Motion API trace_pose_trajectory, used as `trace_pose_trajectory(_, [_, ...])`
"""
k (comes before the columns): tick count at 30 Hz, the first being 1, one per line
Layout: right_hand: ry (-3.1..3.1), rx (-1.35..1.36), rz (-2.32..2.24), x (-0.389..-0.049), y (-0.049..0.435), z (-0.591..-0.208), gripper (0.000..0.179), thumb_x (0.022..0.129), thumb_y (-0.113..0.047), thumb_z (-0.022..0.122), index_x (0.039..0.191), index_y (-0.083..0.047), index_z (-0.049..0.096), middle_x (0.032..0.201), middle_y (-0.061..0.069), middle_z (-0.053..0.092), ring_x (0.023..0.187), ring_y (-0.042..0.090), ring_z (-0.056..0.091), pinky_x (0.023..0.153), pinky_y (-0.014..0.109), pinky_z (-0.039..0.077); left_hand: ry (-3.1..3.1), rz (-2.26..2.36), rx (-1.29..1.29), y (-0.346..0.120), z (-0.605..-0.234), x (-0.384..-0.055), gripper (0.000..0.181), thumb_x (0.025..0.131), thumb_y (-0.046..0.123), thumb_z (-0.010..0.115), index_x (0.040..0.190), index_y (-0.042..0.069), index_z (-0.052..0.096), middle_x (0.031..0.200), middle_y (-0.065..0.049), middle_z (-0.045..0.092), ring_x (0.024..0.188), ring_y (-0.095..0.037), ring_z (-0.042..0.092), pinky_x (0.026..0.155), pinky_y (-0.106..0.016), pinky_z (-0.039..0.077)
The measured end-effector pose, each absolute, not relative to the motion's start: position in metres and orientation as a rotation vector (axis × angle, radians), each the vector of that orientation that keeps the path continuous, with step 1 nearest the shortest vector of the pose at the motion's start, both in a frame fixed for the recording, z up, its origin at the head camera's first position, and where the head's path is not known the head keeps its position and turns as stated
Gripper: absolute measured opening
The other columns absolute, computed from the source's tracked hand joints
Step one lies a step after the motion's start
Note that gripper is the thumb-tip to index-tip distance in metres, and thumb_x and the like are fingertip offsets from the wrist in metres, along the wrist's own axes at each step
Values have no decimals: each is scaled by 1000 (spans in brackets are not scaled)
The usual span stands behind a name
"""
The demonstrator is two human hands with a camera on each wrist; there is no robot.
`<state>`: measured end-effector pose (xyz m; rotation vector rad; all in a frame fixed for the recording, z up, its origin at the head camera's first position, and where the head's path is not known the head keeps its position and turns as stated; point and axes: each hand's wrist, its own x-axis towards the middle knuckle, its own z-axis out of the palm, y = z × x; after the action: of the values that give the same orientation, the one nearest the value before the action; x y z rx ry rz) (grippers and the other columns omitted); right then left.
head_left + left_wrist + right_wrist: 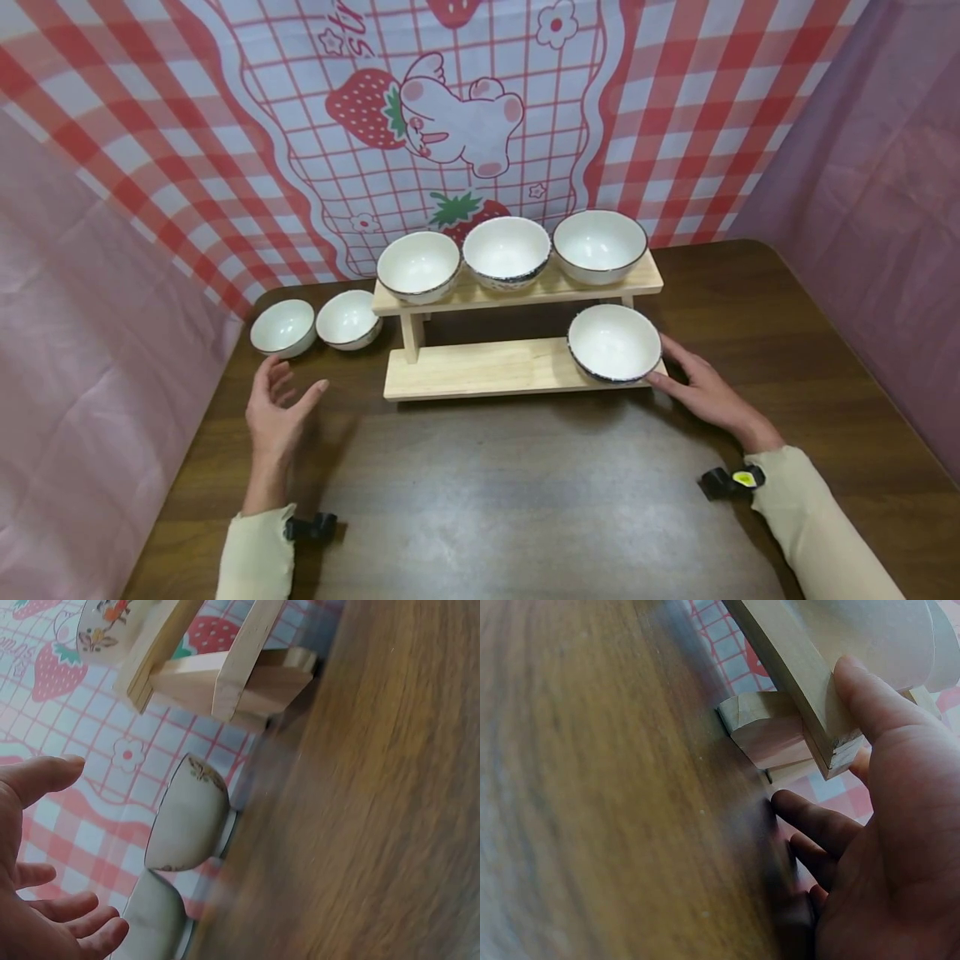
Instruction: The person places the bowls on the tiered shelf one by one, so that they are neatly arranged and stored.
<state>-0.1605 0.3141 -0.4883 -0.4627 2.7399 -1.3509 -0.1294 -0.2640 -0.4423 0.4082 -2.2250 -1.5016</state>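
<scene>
My right hand (701, 392) is at the right side of a white bowl (615, 343) with a dark patterned rim, its thumb in front and fingers behind, holding it. This bowl is on the right end of the lower tier of a two-tier wooden stand (465, 367). In the right wrist view the thumb (862, 690) lies against the bowl by the board's end, while the lower fingers are loosely bent. My left hand (276, 412), fingers spread and holding nothing, hovers before two small white bowls (283, 327) (191, 817) left of the stand.
Three white bowls stand along the upper tier: a left bowl (418, 265), a middle bowl (507, 250) and a right bowl (600, 243). Behind the brown wooden table (465, 483) hangs a red-and-white checked cloth (690, 125). Pink cloth (82, 333) hangs at both sides.
</scene>
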Motion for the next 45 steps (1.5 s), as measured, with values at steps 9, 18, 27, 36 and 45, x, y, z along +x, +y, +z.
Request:
trace_pose_trajectory(9, [2752, -442, -1323, -160, 315, -488, 70, 99, -25, 64, 159, -24, 28, 160, 15, 37, 145, 10, 33, 113, 25, 32, -2274, -1451, 513, -276, -440, -138, 81, 82, 14, 81, 151, 7, 38, 146, -20, 51, 131, -34, 51, 108, -47, 45])
trace_pose_trajectory(18, [2719, -418, -1333, -161, 314, -487, 72, 99, -26, 63, 160, -18, 26, 161, 20, 34, 146, 38, 32, 112, 66, 30, -2304, -1389, 589, -285, -444, -148, 82, 82, 20, 81, 151, 9, 39, 146, -21, 51, 131, -34, 52, 106, -43, 47])
trace_pose_trajectory(27, [2711, -403, -1334, -161, 313, -486, 73, 99, -27, 62, 160, -16, 24, 162, 21, 32, 145, 44, 30, 112, 68, 28, -2332, -1357, 596, -289, -446, -156, 82, 82, 19, 80, 152, 7, 38, 146, -21, 50, 129, -35, 54, 107, -44, 46])
trace_pose_trajectory(36, [2748, -423, -1314, -160, 314, -489, 70, 99, -26, 62, 160, -20, 27, 161, 18, 35, 146, 24, 33, 115, 30, 32, -2360, -1343, 620, -291, -447, -164, 85, 83, 20, 79, 154, 7, 34, 148, -24, 48, 131, -38, 52, 109, -49, 44])
trace_pose_trajectory(45, [2762, -421, -1307, -160, 315, -490, 70, 99, -27, 62, 159, -19, 27, 161, 18, 36, 146, 16, 33, 113, 24, 31, -2372, -1302, 647, -300, -451, -170, 83, 82, 23, 79, 152, 7, 38, 142, -26, 52, 128, -37, 54, 104, -42, 43])
